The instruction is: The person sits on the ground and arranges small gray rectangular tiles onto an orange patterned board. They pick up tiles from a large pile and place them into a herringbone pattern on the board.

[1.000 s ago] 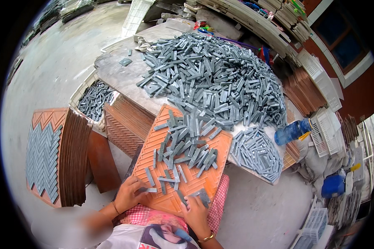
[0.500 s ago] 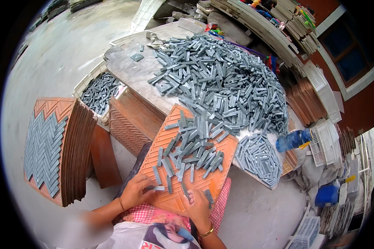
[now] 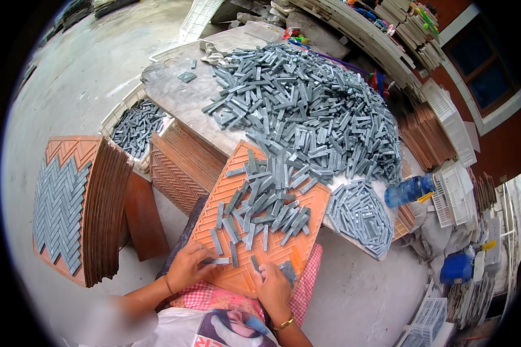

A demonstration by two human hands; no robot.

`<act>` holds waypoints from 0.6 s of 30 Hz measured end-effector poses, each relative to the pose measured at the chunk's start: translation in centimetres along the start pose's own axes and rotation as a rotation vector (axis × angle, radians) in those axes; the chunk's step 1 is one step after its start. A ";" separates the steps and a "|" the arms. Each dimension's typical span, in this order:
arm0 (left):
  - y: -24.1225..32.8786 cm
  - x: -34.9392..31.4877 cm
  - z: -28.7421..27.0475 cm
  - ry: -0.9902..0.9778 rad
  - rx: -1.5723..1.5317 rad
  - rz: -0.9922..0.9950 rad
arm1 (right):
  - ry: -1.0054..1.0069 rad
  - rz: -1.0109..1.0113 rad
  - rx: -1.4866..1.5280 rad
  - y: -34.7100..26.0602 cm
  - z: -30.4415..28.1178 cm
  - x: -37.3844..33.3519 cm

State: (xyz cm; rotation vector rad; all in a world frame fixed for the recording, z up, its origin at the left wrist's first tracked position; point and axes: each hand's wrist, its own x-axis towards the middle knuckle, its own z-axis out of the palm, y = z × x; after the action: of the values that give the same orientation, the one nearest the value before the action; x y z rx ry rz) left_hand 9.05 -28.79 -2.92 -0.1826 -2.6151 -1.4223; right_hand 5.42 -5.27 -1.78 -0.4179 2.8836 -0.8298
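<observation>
An orange mould board [image 3: 223, 198] with herringbone grooves lies tilted across my lap, its far part covered by loose grey stone strips [image 3: 263, 202]. At its near left edge my left hand [image 3: 189, 268] is closed, thumb and fingers pinching one grey strip [image 3: 217, 261] that points right. My right hand [image 3: 274, 287] is over the near right part of the board, fingers closed around the lower end of another strip [image 3: 255, 263]. Beside its knuckles, a few strips [image 3: 287, 272] sit side by side in the grooves near the right edge.
A big heap of grey strips [image 3: 312, 104] covers the table [image 3: 176, 95] ahead, with a smaller pile [image 3: 360, 217] at its near right corner. On the left stand stacked boards [image 3: 107, 214], the top one filled with strips, and a white crate [image 3: 106, 124] of strips. A blue bottle [image 3: 410, 192] lies right.
My right hand has shifted slightly with its strip, and the strips beside its knuckles show more. My left hand keeps its pinch in nearly the same place. The whole view has drifted slightly.
</observation>
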 end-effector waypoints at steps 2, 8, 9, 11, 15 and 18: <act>-0.4 -0.3 0.3 -0.008 0.016 -0.003 | -0.043 -0.012 0.035 0.0 -0.1 0.6; 0.3 0.0 0.1 -0.011 0.005 -0.015 | 0.055 -0.003 0.049 -0.2 0.4 0.9; 0.5 -0.1 0.0 -0.011 0.007 -0.021 | 0.039 0.018 0.064 -0.3 0.3 0.9; 0.3 -0.3 -0.2 -0.006 0.026 -0.020 | 0.007 0.062 0.095 -0.7 -0.2 1.0; 0.0 -0.7 -0.4 0.036 0.031 -0.006 | -0.009 0.053 0.103 -0.8 -0.6 1.3; 0.0 -0.4 -0.7 0.053 0.015 -0.012 | 0.028 -0.030 0.081 -0.7 -0.4 1.5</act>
State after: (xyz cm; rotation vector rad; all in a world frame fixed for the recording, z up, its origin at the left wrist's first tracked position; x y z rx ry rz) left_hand 9.49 -29.43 -2.66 -0.1265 -2.5877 -1.3919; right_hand 4.09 -6.08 -1.11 -0.4449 2.8638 -0.9614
